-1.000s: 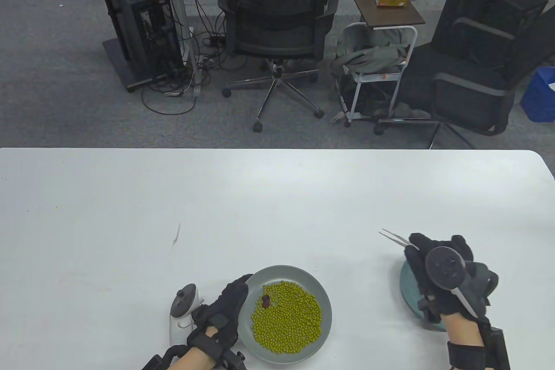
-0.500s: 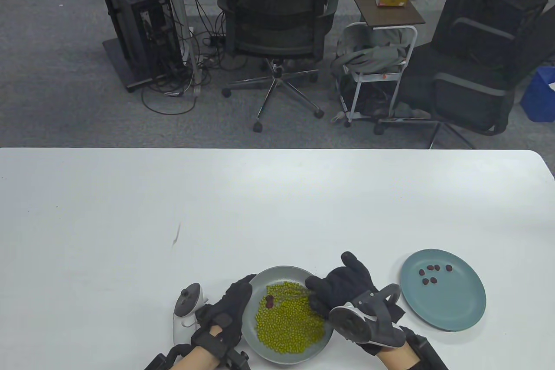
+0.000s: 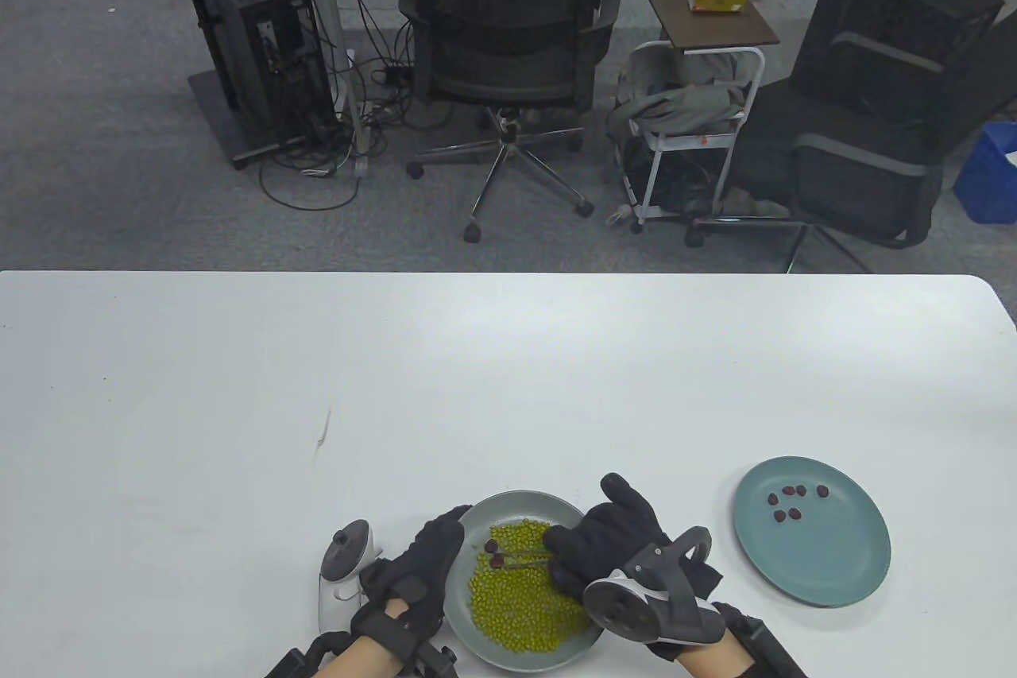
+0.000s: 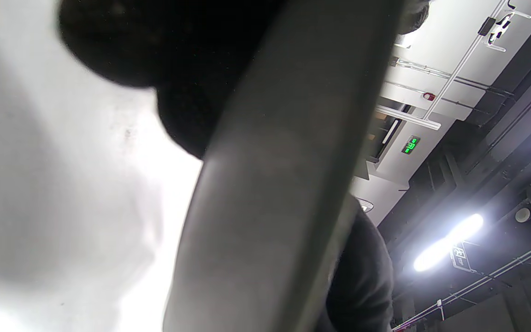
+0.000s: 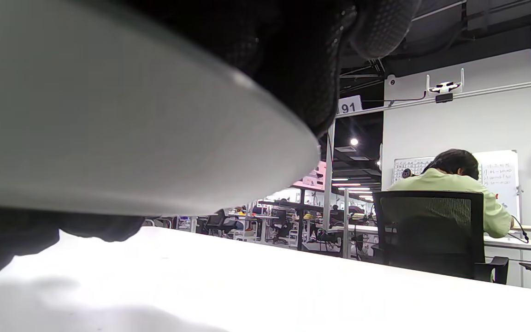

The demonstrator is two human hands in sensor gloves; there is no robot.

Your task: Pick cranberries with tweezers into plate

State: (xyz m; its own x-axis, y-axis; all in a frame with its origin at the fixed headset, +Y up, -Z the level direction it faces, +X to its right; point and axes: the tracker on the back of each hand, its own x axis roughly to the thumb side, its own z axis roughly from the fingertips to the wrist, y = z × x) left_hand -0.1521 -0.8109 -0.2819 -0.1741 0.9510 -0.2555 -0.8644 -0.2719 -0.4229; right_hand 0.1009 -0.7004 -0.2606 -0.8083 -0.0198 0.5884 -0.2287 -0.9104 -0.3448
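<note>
The cranberry [image 3: 493, 548] lies straight out from the right hand [image 3: 608, 543] toward the person's left, at the end of the tweezers [image 3: 520, 555], whose long axis runs nearly level from the gloved fingers to the berry. This hand is the one working the tool; its fingers are pinched around the tweezer handle, though whether the tips are already closed on the berry is too small to tell. The left hand [image 3: 417, 571] is in fact closer to the berry, just beside it, its fingers resting along the near-left rim of the grey plate [image 3: 556, 507] to steady it, holding nothing else. The berry looks like a small, dark red, wrinkled lump sitting on top of the green beans [image 3: 516, 606] at the far-left edge of the heap. The blue plate [image 3: 842, 575] with five berries [image 3: 792, 499] lies well off beyond the right hand's other side.
</note>
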